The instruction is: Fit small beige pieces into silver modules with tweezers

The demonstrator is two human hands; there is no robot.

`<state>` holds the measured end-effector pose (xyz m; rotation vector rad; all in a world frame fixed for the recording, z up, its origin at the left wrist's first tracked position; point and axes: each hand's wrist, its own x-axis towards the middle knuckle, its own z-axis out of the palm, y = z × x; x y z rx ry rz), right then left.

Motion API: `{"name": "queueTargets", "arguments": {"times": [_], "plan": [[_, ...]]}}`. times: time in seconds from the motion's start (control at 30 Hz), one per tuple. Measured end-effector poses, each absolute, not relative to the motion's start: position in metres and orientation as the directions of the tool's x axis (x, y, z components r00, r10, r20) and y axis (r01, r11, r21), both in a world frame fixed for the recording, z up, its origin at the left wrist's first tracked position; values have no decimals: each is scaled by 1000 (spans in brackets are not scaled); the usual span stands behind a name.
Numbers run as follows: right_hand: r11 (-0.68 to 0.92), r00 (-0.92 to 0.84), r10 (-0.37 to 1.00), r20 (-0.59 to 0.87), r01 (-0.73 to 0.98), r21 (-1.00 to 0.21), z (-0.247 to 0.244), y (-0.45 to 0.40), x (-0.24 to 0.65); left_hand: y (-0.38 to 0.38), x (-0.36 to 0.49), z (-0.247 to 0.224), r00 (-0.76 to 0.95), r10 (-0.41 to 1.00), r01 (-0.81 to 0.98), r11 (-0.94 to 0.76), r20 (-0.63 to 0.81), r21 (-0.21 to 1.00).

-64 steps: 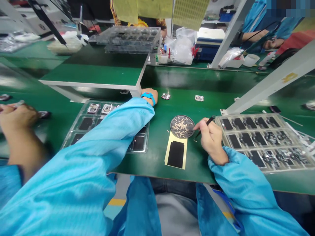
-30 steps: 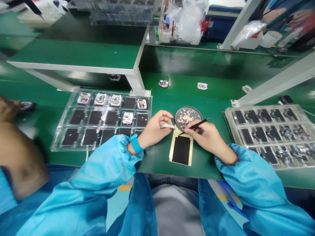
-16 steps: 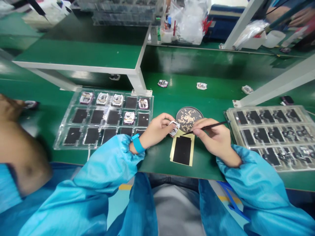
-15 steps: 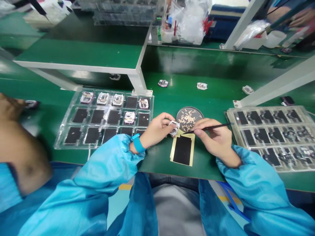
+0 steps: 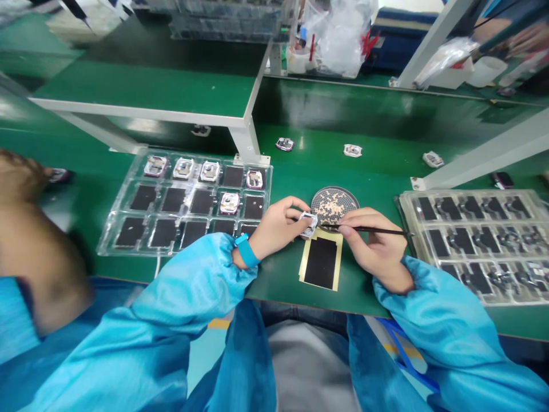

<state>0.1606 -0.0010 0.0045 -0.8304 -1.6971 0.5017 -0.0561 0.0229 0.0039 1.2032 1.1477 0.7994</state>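
My left hand (image 5: 282,228), with a blue band at the wrist, pinches a small white watch case (image 5: 308,224) tilted above the green table. In my right hand (image 5: 375,243) are black tweezers (image 5: 384,230), held level like a pen, their tip close to the right side of the watch case; whether they touch it I cannot tell. Just behind both hands sits a round dark perforated dish (image 5: 317,201) strewn with tiny tan pieces (image 5: 332,205). A black adhesive sheet on yellow backing paper (image 5: 321,260) lies on the table between my forearms.
To the left, a clear compartment tray (image 5: 103,243) holds several watch cases. Another stacked clear tray (image 5: 405,209) with parts stands at right. Several loose watch cases (image 5: 352,150) lie farther back. A raised green shelf (image 5: 171,86) is at back left; a co-worker's arm (image 5: 38,252) rests at far left.
The tweezers have swung to a more level angle, and their tip has moved up from the yellow sheet's top edge to beside the watch case. The left hand keeps its hold.
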Motion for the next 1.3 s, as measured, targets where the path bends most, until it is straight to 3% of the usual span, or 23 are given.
{"name": "queueTargets", "arguments": {"times": [0.83,1.3], "plan": [[674,-231,732,641,382,-632,0,1,158,21,-55,9,275,924,67,257,-266,964],[619,-199,783,589,342,-707,2,-2,158,17,-56,2,285,949,67,119,-133,991]]}}
